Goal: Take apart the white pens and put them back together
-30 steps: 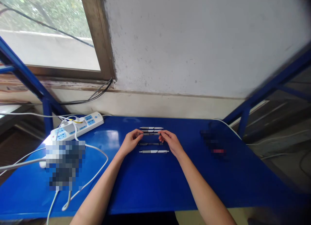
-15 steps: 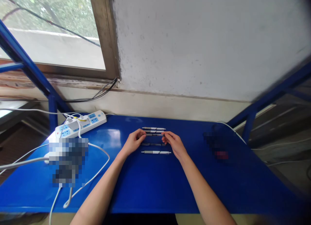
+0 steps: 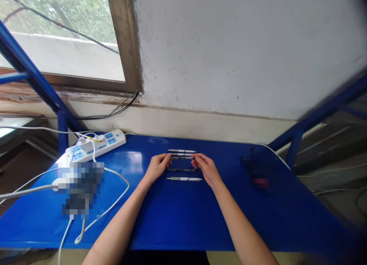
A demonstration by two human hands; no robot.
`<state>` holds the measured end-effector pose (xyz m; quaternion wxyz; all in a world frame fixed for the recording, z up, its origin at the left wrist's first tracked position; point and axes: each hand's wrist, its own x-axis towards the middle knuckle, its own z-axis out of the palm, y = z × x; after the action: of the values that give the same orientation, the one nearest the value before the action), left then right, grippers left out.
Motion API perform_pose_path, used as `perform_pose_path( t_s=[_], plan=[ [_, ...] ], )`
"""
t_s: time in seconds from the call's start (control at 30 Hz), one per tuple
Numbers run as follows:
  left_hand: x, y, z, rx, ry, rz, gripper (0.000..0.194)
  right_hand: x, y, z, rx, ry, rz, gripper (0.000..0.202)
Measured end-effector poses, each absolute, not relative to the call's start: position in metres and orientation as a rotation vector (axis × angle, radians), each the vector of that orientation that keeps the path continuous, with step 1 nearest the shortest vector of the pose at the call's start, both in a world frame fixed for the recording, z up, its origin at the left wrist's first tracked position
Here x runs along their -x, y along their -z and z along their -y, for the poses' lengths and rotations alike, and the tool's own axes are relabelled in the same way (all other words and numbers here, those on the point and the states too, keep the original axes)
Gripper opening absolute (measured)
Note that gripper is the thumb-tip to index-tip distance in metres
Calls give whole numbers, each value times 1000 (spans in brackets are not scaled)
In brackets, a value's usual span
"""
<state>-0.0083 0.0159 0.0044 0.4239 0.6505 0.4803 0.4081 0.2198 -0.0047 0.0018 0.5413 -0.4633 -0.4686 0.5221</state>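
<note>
Several pens lie crosswise in a column on the blue table. My left hand pinches the left end of a dark pen, and my right hand has its fingertips at that pen's right end. Just beyond it, close together, lie a white-and-grey pen and another white-and-grey pen farthest back. Nearer to me is a black pen, between my hands. Nearest of all lies a white pen with a grey grip.
A white power strip with plugs and white cables occupies the left side, beside a blurred-out object. Another blurred dark-and-red object lies at the right. Blue metal bars flank the table; a wall stands behind.
The dark pen between my hands has shifted very slightly away from me, closer to the white-and-grey pens. My fingers have moved little; the other pens look unmoved.
</note>
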Motion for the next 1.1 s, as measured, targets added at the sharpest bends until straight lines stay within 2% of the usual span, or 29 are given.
perform_pose_path(
  t_s=[0.1, 0.2, 0.37, 0.5, 0.7, 1.1],
  plan=[
    [8, -4, -16, -1586, -1012, -1181, 50, -220, -4, 5, 1085, -1217, 1129, 27],
    [7, -5, -15, -1563, -1062, -1063, 36, -220, -5, 5, 1114, -1214, 1091, 27],
    [6, -7, -14, -1590, -1087, -1057, 31, -218, -9, 6, 1112, -1237, 1027, 28],
    [9, -6, -17, -1551, -1084, -1200, 46, -216, -14, 9, 1089, -1234, 1023, 27],
    [11, -2, -23, -1388, -1227, -1134, 31, -228, -7, 3, 1154, -1180, 854, 24],
    [9, 3, -23, -1369, -1206, -1109, 31, -235, 1, 0, 1163, -1229, 718, 23]
  ],
)
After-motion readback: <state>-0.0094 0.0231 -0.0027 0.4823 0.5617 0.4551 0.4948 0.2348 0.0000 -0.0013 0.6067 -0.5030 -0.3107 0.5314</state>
